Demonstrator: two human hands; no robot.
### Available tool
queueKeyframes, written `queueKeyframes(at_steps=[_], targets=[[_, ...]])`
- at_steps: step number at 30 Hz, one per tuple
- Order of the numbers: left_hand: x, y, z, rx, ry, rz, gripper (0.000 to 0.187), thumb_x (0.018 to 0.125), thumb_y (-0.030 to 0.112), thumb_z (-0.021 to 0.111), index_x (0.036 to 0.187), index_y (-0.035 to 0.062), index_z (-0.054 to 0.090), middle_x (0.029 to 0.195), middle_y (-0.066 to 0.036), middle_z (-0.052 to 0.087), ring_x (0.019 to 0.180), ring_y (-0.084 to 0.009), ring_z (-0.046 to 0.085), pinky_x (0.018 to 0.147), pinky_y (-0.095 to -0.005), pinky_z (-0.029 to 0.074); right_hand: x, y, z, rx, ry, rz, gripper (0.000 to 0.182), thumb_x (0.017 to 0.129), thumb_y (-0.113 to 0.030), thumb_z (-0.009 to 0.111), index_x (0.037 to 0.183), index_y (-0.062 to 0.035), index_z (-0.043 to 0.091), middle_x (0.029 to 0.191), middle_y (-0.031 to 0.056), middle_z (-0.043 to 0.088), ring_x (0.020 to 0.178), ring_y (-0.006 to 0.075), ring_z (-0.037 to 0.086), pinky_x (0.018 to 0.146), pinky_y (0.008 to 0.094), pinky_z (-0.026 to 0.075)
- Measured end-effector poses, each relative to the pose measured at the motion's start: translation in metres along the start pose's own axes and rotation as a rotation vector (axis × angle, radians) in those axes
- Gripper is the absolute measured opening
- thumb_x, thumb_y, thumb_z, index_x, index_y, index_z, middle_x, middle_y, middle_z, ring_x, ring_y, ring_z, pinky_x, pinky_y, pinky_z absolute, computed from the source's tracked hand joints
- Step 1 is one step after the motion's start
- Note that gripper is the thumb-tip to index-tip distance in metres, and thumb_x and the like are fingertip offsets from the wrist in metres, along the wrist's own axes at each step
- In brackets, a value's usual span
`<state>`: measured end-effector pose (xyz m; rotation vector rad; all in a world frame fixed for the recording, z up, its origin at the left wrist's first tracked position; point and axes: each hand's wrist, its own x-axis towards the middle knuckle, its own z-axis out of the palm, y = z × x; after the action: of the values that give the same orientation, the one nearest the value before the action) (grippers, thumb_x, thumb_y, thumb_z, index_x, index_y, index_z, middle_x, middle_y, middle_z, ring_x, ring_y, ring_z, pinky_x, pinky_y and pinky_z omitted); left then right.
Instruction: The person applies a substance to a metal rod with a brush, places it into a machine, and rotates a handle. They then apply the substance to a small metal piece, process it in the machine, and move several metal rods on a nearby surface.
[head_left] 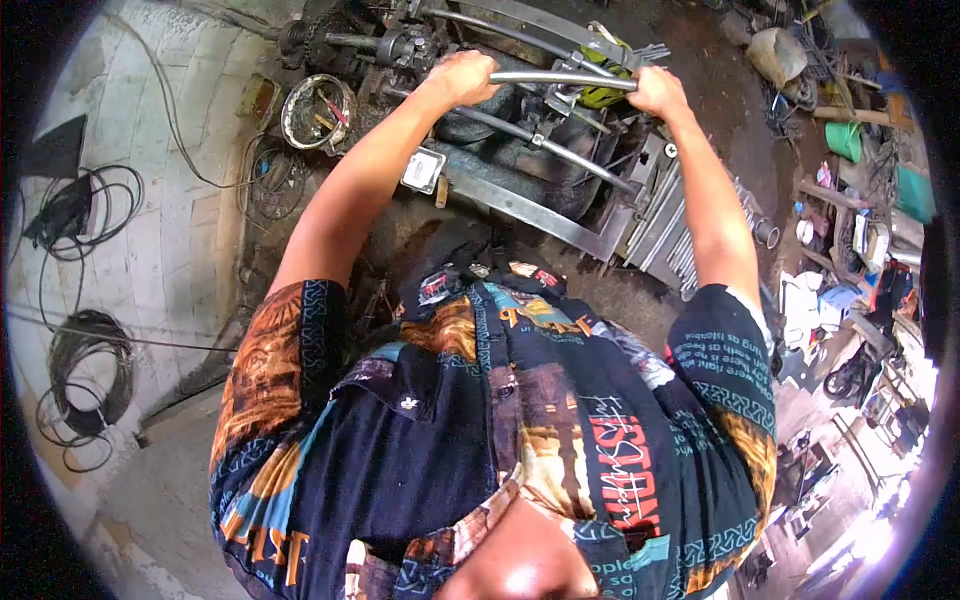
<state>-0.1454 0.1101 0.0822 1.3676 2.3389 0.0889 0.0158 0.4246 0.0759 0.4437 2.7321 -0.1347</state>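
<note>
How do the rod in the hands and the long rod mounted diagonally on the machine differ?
The held rod runs nearly level across the view; the mounted rod slants.
The held rod is gripped by the left hand and right hand; no hand touches the mounted rod.
Both look like grey metal.

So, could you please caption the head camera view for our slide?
Bare left hand and bare right hand grip a slender grey metal rod above a grimy dark metal machine.

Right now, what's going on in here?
Someone in a patterned shirt is holding a metal bar between their left hand and right hand, above a machine with a metal frame. More metal rods lie side by side at its right end, and a round container sits to its left.
</note>
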Motion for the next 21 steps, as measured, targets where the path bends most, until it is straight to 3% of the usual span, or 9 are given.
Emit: queueKeyframes(at_steps=[6,8,14,21], targets=[[-0.006,-0.002,0.012,-0.172,0.075,-0.024,0.029,0.083,0.034,0.064,0.098,0.0102,0.073,0.095,-0.020,0.070,0.091,-0.0388,0.067,0.085,-0.0481,0.054,-0.013,-0.004,-0.015,-0.062,0.033,-0.079,0.032,0.066,-0.028,0.063,0.086,-0.0044,0.072,0.090,0.0223,0.069,0.087,0.0397,0.068,0.079,0.0489,0.055],[-0.004,-0.004,0.019,-0.157,0.133,-0.049,0.030,0.081,0.032,0.066,0.097,0.0072,0.072,0.088,-0.022,0.069,0.086,-0.0405,0.067,0.081,-0.0483,0.055,-0.013,-0.005,-0.016,-0.089,0.038,-0.053,0.034,0.066,-0.028,0.063,0.087,-0.0031,0.072,0.090,0.0231,0.069,0.088,0.0405,0.067,0.081,0.0483,0.055],[-0.013,-0.004,0.017,-0.121,0.149,-0.124,0.030,0.080,0.032,0.067,0.097,0.0086,0.073,0.090,-0.020,0.070,0.086,-0.0376,0.068,0.081,-0.0470,0.055,-0.010,-0.011,-0.013,-0.064,-0.023,-0.015,0.035,0.067,-0.028,0.063,0.093,-0.0053,0.072,0.097,0.0226,0.070,0.094,0.0396,0.067,0.086,0.0472,0.054],[-0.014,-0.014,0.015,-0.126,0.189,-0.172,0.029,0.078,0.031,0.068,0.100,0.0126,0.074,0.088,-0.021,0.070,0.085,-0.0365,0.069,0.080,-0.0475,0.055,-0.001,-0.019,-0.012,-0.063,0.028,-0.077,0.031,0.070,-0.027,0.064,0.093,-0.0077,0.074,0.092,0.0216,0.070,0.090,0.0382,0.069,0.085,0.0466,0.054]])
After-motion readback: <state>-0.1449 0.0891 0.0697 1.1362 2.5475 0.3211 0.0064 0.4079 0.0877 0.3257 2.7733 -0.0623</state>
